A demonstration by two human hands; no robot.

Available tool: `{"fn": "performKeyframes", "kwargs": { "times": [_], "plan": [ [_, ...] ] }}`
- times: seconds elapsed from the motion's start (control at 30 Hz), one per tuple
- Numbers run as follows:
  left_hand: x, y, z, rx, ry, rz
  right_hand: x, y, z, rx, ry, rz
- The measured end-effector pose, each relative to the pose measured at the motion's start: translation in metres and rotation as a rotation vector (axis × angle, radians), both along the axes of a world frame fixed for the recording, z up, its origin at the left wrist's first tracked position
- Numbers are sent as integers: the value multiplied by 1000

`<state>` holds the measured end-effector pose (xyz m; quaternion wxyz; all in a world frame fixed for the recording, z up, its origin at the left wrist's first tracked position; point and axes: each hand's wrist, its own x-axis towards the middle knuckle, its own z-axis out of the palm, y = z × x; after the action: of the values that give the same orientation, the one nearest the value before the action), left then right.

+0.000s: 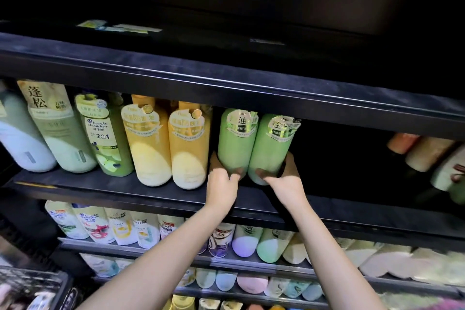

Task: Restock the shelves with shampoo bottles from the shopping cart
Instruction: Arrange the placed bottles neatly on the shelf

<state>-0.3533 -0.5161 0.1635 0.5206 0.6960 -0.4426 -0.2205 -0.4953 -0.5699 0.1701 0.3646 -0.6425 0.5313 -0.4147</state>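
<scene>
Shampoo bottles fill what I can see from the head camera, ranked on a dark shelving unit (pixel 226 83) that takes up nearly the whole view. The middle shelf (pixel 125 184) carries the row I am working in: from the left a pale bottle, a green-and-white one, a head & shoulders bottle (pixel 107 138), then two yellow bottles (pixel 168 146) side by side. Just beside those stand two green bottles, touching each other, and to their right the shelf runs dark until a few more bottles near the right edge.

Below, a lower shelf (pixel 151 246) holds a mixed row of white, purple and green bottles, with more rows under it.

At the bottom left corner I can make out the shopping cart (pixel 32 282), its black wire rim showing.

My left hand (pixel 221 184) grips the base of the left green bottle (pixel 235 143), thumb on its left flank and fingers curled round the front. My right hand (pixel 286 181) grips the base of the right green bottle (pixel 271 151) the same way, fingers wrapped round its lower right side. Whether the two bases rest fully on the shelf, I cannot tell; the hands cover them.
</scene>
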Motion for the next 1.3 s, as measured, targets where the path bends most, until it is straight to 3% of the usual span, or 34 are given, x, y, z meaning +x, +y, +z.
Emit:
{"fn": "performKeyframes", "kwargs": {
  "times": [0.23, 0.4, 0.53, 0.87, 1.03, 1.3],
  "plan": [
    [2, -9, 1, -14, 104, 63, 5, -21, -12, 5, -113, 51],
    [1, -10, -2, 0, 39, 64, 3, -11, 24, 96, -180, 131],
    [2, -10, -4, -10, 32, 59, 2, -22, 61, 31, -352, 85],
    [5, -8, -3, -24, 160, 6, 4, -36, 78, -18, -456, -29],
    [5, -8, -3, -52, 189, 3, 4, -31, 65, 27, -422, 44],
    [-2, -11, -2, 114, 91, 58, 3, -14, -11, -7, -221, 118]
  ]
}}
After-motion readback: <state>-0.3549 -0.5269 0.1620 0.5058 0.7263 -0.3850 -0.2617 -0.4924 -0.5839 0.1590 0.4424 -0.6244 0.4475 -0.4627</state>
